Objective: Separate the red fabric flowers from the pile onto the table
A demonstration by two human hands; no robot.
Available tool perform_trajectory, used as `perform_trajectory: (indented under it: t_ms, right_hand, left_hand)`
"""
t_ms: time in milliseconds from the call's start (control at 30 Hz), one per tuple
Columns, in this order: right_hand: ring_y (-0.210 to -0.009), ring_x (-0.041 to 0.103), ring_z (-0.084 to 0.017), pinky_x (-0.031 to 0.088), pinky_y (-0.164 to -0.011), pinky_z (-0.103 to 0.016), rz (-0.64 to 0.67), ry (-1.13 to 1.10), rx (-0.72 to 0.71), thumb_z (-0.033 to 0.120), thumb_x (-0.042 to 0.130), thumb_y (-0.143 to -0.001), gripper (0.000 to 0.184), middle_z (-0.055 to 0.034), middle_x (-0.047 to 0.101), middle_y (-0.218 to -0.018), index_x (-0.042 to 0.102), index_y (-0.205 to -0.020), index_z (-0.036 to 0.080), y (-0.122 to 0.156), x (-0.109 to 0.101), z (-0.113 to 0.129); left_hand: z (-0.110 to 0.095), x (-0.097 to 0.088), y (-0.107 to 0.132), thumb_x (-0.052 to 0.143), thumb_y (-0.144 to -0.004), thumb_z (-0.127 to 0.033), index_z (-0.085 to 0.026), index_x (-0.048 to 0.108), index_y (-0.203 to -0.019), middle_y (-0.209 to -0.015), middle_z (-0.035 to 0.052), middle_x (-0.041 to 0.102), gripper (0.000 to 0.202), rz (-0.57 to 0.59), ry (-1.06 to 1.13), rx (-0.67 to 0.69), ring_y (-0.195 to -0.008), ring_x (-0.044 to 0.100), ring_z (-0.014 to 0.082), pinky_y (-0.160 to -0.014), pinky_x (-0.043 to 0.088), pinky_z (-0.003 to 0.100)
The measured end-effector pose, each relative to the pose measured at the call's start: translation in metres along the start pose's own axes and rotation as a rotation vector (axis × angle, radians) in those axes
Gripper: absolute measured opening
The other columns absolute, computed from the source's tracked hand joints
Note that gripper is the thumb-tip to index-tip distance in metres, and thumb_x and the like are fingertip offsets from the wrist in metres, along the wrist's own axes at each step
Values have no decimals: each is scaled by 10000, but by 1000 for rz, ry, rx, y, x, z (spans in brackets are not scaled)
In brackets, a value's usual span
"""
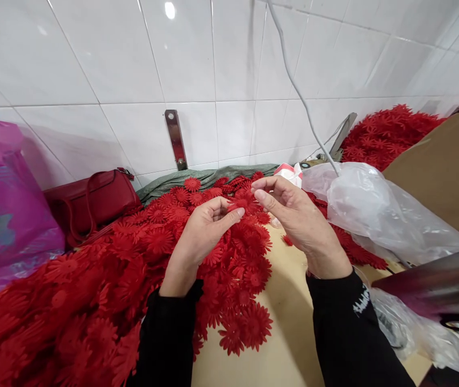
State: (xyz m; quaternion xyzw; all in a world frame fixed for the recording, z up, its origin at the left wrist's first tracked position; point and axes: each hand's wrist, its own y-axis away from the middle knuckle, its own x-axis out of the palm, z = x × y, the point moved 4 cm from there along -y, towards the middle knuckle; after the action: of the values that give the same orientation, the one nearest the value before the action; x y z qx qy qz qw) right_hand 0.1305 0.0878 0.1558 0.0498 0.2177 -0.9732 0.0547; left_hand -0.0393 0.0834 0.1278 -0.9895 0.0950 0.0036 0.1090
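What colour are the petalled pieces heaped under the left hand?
The heaped petalled pieces are red, best seen in the head view.

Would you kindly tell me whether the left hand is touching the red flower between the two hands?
Touching: the head view shows the left hand holding the near edge of the red flower, with the thumb lying over its petals.

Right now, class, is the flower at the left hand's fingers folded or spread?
Spread: the flower shows petals fanning outward beyond the left hand.
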Motion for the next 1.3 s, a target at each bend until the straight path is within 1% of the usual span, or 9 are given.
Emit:
perform_trajectory:
  t_ms: [100, 233, 400, 567, 700, 900, 1100, 1200, 1300]
  right_hand:
    - [-930, 616, -155, 513, -876, -322, 42, -59, 2, 413, 796, -839, 297, -27, 675, -1014, 678, -1035, 224, -1, -2, -3]
    - [-884, 616, -151, 517, -846, -323, 19, -84, -25, 338, 773, -842, 191, -15, 665, -936, 661, -941, 220, -3, -2, -7]
    - [-858, 610, -148, 510, -800, -318, -11, 25, -64, 267, 726, -860, 143, -8, 647, -916, 626, -951, 220, -2, -1, -3]
    - [-865, 604, -142, 501, -784, -319, -69, 209, -161, 257, 704, -893, 186, -28, 660, -1106, 651, -1070, 241, 6, -1, 12]
    - [-961, 611, -178, 505, -872, -356, -20, 291, -216, 270, 711, -907, 76, -40, 672, -1064, 724, -978, 247, 7, 1, 16]
    - [-950, 627, -180, 493, -913, -374, 155, 11, -27, 357, 761, -873, 141, -32, 685, -983, 726, -862, 221, 2, 2, 2]
    - [-929, 616, -162, 491, -915, -351, 86, -254, 23, 395, 853, -767, 229, -10, 676, -964, 703, -744, 223, -3, -6, -7]
    - [-913, 619, -167, 494, -906, -363, 77, -266, 48, 405, 862, -754, 233, -15, 685, -954, 715, -744, 226, -4, -4, -11]
    - [-897, 611, -163, 493, -898, -356, 59, -249, 43, 399, 858, -751, 226, -13, 688, -936, 714, -754, 224, -5, -1, -13]
  left_hand:
    - [0, -1, 0, 797, -820, -397, -153, 675, -883, -810, -2, 665, 280, 13, 32, -4, -736, 568, 115, -741, 447, 253]
    - [0, 6, 0, 796, -823, -366, -176, 693, -1016, -929, 12, 699, 290, 8, 128, 22, -854, 616, 141, -848, 479, 277]
    - [-1, 11, 0, 741, -870, -410, -163, 678, -858, -848, 6, 657, 255, -8, 160, 51, -800, 567, 135, -805, 463, 262]
    - [3, 7, -2, 743, -873, -428, -172, 603, -783, -765, -22, 589, 306, -67, 111, 77, -731, 508, 114, -749, 424, 236]
    - [5, 7, -5, 727, -890, -452, -172, 575, -746, -747, -26, 575, 349, -49, 80, 117, -734, 504, 111, -747, 420, 226]
    - [6, 9, -5, 687, -930, -460, -180, 659, -799, -778, -21, 596, 311, -16, 46, 205, -754, 510, 116, -749, 429, 224]
    - [6, 17, -5, 645, -955, -488, -190, 718, -982, -883, 23, 704, 308, 69, 129, 149, -840, 640, 155, -887, 501, 282]
    - [7, 17, -7, 770, -863, -437, -174, 718, -969, -847, 19, 702, 288, 27, 138, 131, -815, 646, 149, -871, 513, 280]
    - [7, 16, -7, 789, -840, -409, -174, 705, -907, -834, 7, 678, 259, -20, 134, 153, -787, 606, 129, -825, 493, 256]
